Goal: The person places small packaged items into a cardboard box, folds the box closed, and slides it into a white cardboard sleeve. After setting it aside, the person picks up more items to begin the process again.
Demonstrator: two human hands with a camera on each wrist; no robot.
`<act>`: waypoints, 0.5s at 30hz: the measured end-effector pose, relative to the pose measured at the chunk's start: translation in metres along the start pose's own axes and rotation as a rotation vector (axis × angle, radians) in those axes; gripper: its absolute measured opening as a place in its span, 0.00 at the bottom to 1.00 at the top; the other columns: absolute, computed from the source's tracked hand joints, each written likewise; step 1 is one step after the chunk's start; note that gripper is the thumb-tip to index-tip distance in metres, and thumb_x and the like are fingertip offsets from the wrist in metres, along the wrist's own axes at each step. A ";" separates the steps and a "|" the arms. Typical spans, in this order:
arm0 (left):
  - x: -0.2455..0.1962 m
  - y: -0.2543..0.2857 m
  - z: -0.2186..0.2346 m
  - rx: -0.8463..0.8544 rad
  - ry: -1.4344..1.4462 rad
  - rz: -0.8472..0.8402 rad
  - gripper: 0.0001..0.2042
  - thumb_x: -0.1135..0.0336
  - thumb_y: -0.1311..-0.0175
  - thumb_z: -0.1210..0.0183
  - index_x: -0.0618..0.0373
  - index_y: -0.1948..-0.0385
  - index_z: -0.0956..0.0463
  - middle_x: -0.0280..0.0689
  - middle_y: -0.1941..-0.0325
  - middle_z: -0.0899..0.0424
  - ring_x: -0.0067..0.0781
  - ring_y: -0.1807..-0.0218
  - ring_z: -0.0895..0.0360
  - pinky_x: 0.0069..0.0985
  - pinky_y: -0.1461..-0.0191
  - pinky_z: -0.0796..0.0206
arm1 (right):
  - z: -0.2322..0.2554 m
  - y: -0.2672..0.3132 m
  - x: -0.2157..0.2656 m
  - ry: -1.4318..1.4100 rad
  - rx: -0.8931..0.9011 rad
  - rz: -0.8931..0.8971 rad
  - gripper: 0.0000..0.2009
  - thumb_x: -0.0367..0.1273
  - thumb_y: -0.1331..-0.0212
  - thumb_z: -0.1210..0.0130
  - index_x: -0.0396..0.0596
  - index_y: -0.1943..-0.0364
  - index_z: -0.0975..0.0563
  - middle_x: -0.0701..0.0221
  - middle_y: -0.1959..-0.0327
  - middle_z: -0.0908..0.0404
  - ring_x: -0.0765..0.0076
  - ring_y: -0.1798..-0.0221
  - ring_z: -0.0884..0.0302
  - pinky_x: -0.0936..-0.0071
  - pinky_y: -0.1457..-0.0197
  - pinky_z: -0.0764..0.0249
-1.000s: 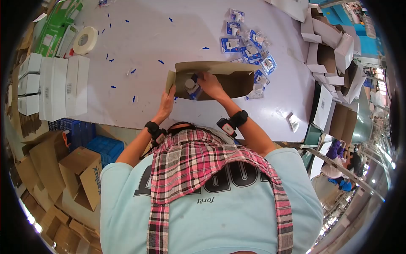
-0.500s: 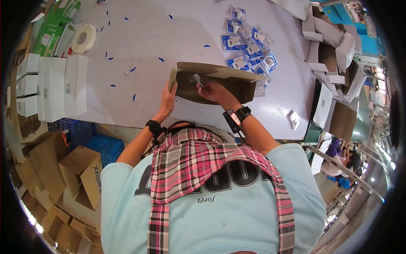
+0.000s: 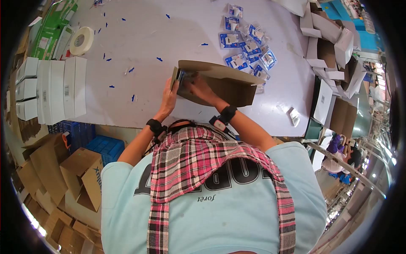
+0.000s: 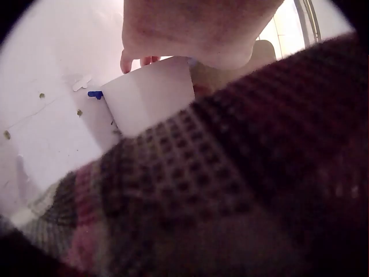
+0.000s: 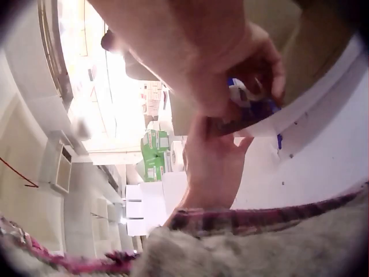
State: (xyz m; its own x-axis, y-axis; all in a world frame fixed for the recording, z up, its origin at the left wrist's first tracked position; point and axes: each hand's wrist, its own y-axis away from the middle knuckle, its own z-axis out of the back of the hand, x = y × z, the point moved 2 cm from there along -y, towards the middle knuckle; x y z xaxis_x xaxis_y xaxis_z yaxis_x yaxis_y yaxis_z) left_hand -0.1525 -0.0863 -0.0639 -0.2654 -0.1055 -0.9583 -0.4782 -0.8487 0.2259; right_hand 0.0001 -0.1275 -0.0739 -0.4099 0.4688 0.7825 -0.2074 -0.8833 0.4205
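Observation:
An open cardboard box (image 3: 232,86), brown inside and white outside, sits near the front edge of the table. My left hand (image 3: 168,98) grips its left end, thumb at the upright flap. Inside the box, toward that same end, my right hand (image 3: 201,89) holds a blue-and-white blister pack (image 5: 253,105) with curled fingers. The pack stands close against the left end wall, partly covered by the fingers. Beyond the box's right end lie several more blister packs (image 3: 250,48) in a loose pile.
White boxes (image 3: 57,89) stand at the left, with a tape roll (image 3: 81,41) and a green carton (image 3: 53,31) behind. Small blue plastic pieces (image 3: 159,59) dot the table (image 3: 139,38). Open white boxes (image 3: 325,55) are heaped at the right; a single clear pack (image 3: 293,116) lies near the front edge.
My right hand has moved the blister pack leftward within the box, up to the end wall. The box's right end has swung slightly toward me, while my left hand keeps its hold.

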 end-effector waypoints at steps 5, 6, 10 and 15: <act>0.006 0.000 -0.001 0.078 -0.091 -0.051 0.21 0.59 0.32 0.54 0.63 0.43 0.37 0.48 0.45 0.31 0.45 0.42 0.35 0.31 0.37 0.47 | -0.028 -0.024 -0.031 -0.528 0.264 0.019 0.21 0.40 0.44 0.48 0.32 0.57 0.28 0.53 0.61 0.23 0.60 0.62 0.20 0.71 0.60 0.24; 0.010 -0.001 0.000 0.093 -0.141 -0.096 0.21 0.60 0.32 0.54 0.63 0.43 0.37 0.48 0.44 0.31 0.45 0.41 0.35 0.31 0.36 0.47 | -0.032 -0.028 -0.029 -0.425 0.251 0.004 0.20 0.39 0.43 0.48 0.33 0.57 0.27 0.53 0.61 0.23 0.61 0.61 0.20 0.72 0.60 0.24; 0.014 -0.003 0.008 0.016 -0.315 -0.108 0.21 0.66 0.34 0.52 0.61 0.40 0.39 0.48 0.42 0.32 0.45 0.41 0.34 0.34 0.36 0.46 | 0.006 0.014 0.021 0.202 -0.082 0.246 0.14 0.33 0.41 0.50 0.37 0.57 0.26 0.58 0.61 0.21 0.67 0.59 0.20 0.72 0.59 0.25; 0.008 0.003 0.046 -0.135 -0.329 -0.017 0.17 0.68 0.33 0.53 0.63 0.44 0.34 0.47 0.50 0.25 0.41 0.51 0.28 0.30 0.46 0.37 | 0.124 0.093 0.042 -0.083 -0.448 0.354 0.11 0.29 0.43 0.48 0.47 0.56 0.24 0.66 0.63 0.20 0.61 0.62 0.22 0.68 0.60 0.27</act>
State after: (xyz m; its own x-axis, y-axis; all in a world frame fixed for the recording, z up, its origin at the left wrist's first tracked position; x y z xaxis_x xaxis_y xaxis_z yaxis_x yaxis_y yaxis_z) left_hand -0.1949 -0.0656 -0.0625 -0.5241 0.0633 -0.8493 -0.3761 -0.9119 0.1641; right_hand 0.0740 -0.1888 0.0546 -0.4557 0.1268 0.8811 -0.4334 -0.8962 -0.0952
